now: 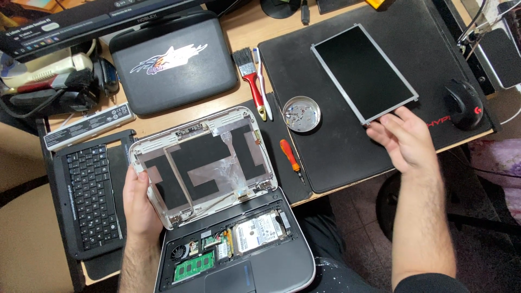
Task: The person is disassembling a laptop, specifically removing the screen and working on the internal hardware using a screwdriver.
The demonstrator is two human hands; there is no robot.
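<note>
A bare screen panel [362,72] lies flat on the black mat [336,157], upper right of frame, its long axis running from upper left to lower right. My right hand [404,138], fingers loose, touches its lower corner. My left hand [138,198] grips the white laptop lid [203,163] at centre.
</note>
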